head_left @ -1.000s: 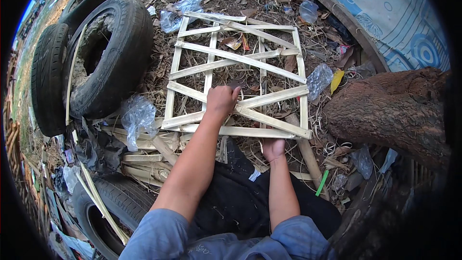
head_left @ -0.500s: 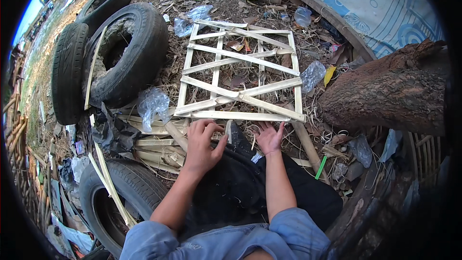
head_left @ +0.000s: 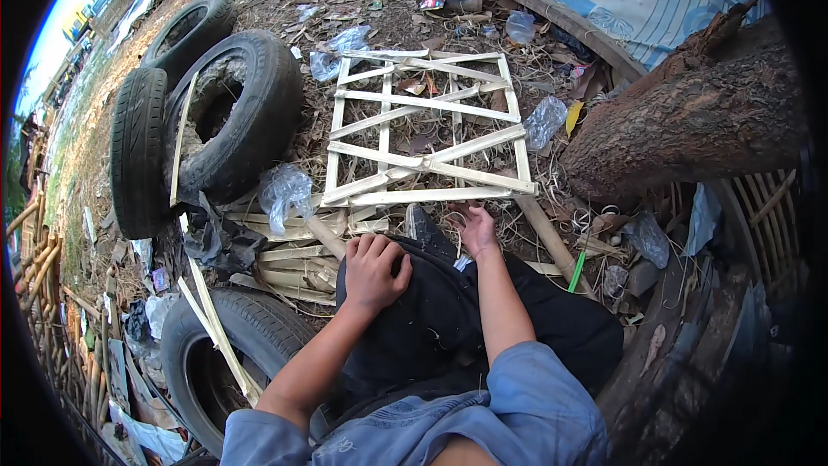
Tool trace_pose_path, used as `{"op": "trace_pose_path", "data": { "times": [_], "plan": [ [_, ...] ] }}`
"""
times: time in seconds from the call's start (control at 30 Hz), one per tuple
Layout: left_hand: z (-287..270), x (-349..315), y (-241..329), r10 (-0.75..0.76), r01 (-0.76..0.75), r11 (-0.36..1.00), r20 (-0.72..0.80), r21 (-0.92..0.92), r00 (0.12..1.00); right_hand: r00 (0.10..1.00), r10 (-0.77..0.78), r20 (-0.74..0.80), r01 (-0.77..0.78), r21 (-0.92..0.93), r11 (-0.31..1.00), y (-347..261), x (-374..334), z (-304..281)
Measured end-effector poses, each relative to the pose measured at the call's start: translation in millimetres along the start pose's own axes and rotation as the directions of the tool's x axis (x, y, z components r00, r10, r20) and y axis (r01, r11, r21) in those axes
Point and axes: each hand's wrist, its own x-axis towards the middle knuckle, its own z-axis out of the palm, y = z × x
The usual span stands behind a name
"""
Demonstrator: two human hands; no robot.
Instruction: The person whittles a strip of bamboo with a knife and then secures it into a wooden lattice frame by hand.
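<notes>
A woven lattice panel of pale split-bamboo strips (head_left: 423,197) lies flat on the ground in front of me. My left hand (head_left: 376,269) rests palm down on my dark-trousered knee, fingers lying over it and nothing in them. Just below the panel's near edge is my right hand (head_left: 476,229), palm turned up, fingers apart and a little bent. I see nothing in it. Its fingertips are close to the near strip, and whether they touch it I cannot tell. A bamboo pole (head_left: 552,242) runs from under the panel past my right hand.
Old tyres (head_left: 272,112) stand at the left, and another tyre (head_left: 259,328) lies by my left arm with split strips (head_left: 220,341) across it. More bamboo strips (head_left: 293,255) lie beside my left knee. A thick log (head_left: 681,134) is at the right, near a bright green strip (head_left: 577,272).
My left hand has settled back onto my knee. My right hand's fingers are more bent than before. The panel sits slightly higher and farther left in view as the head view shifted.
</notes>
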Motion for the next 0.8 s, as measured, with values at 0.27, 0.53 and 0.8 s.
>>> {"op": "trace_pose_path", "data": {
  "times": [0.27,0.53,0.8],
  "plan": [
    [-2,-1,-3,-0.01,0.009,1.0,0.008,0.015,1.0,1.0,-0.026,-0.01,0.027,0.033,0.999,4,3,1],
    [2,-2,2,-0.021,0.021,1.0,0.01,0.012,1.0,0.997,-0.065,0.038,0.065,0.01,0.998,-4,0,1],
    [10,1,7,-0.027,0.021,0.994,0.063,0.106,0.998,0.984,-0.163,-0.071,0.156,-0.094,0.983,0,6,3]
  ]
}}
